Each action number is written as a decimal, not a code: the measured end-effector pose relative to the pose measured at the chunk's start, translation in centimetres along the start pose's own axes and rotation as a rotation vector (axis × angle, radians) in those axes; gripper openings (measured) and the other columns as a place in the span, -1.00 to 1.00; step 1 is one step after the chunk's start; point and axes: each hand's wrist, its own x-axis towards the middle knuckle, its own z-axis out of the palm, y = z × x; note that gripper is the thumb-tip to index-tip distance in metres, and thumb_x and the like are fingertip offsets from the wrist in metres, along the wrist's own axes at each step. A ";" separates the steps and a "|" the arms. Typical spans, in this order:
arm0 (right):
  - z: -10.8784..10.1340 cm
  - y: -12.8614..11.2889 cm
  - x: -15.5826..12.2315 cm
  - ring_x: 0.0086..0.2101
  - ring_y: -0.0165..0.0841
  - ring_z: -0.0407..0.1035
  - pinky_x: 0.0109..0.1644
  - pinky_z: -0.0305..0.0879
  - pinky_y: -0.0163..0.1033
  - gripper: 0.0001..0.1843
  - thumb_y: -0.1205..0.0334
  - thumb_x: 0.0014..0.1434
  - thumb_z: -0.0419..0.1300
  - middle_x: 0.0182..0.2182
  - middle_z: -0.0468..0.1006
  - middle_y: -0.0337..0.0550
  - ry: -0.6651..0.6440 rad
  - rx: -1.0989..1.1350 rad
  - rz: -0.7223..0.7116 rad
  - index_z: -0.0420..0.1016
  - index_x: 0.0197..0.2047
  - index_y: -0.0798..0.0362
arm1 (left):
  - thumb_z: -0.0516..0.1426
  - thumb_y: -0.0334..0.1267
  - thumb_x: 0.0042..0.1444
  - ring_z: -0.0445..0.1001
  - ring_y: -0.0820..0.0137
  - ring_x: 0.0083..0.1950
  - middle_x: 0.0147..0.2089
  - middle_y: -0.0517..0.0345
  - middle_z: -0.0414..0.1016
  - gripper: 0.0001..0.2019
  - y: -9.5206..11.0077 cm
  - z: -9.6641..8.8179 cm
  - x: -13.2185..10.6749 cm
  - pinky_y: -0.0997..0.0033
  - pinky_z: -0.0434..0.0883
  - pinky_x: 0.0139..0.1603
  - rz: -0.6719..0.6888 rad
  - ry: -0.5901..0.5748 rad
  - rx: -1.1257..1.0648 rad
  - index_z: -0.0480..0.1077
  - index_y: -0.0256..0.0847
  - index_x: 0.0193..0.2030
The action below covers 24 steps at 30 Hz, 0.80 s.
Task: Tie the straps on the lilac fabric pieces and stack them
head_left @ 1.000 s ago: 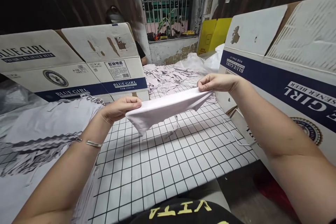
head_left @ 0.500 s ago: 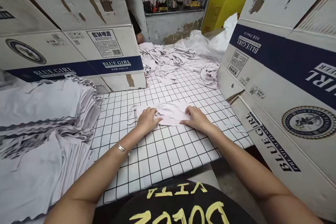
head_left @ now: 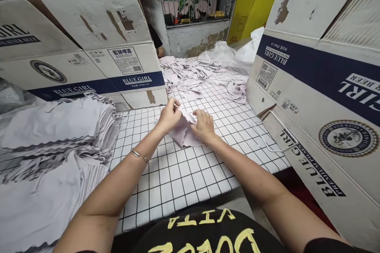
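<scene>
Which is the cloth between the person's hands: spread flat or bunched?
Bunched: the pale cloth rises in creased folds between the left hand and right hand.

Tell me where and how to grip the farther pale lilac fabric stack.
I'd pinch the farther pale lilac fabric stack by its right edge, coming from the white, black-gridded tabletop side: it lies flat, layered edges exposed there, with a white cardboard box behind.

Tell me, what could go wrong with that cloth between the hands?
The pale cloth is bunched between the left hand and right hand, so it might crease. The silver bracelet on the left wrist could perhaps snag fabric. The left forearm passes near the stacked cloths, so a careless sweep might disturb them.
</scene>
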 end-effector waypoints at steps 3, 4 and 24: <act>-1.2 1.8 1.6 -0.17 -0.18 0.28 -0.16 0.06 -0.17 -0.67 0.38 0.02 0.13 -0.16 0.47 -0.06 -0.004 -0.085 0.027 0.31 -0.09 0.02 | -0.06 -0.37 0.04 0.32 0.42 -0.39 -0.41 0.21 0.35 -0.84 0.1 -2.0 0.8 0.48 0.23 -0.38 -0.104 -0.036 -0.088 0.31 -0.19 -0.29; -1.7 2.6 2.0 -0.20 -0.20 0.29 -0.20 0.06 -0.19 -0.67 0.42 0.01 0.12 -0.18 0.48 -0.08 -0.026 -0.096 0.043 0.32 -0.11 0.01 | -0.02 -0.32 0.04 0.33 0.41 -0.37 -0.40 0.18 0.38 -0.87 -0.1 -2.5 0.7 0.47 0.23 -0.38 -0.124 -0.075 -0.038 0.33 -0.21 -0.33; -18.3 6.2 18.9 -0.41 -0.51 0.31 -0.30 0.26 -0.29 -0.90 0.58 0.16 0.14 -0.41 0.42 -0.13 -0.406 0.398 0.458 0.38 -0.36 0.25 | 0.17 -0.48 -0.12 0.17 0.52 -0.54 -0.63 0.27 0.21 -0.83 4.2 -15.6 12.2 0.43 0.18 -0.43 -0.299 -0.104 0.295 0.46 -0.27 -0.32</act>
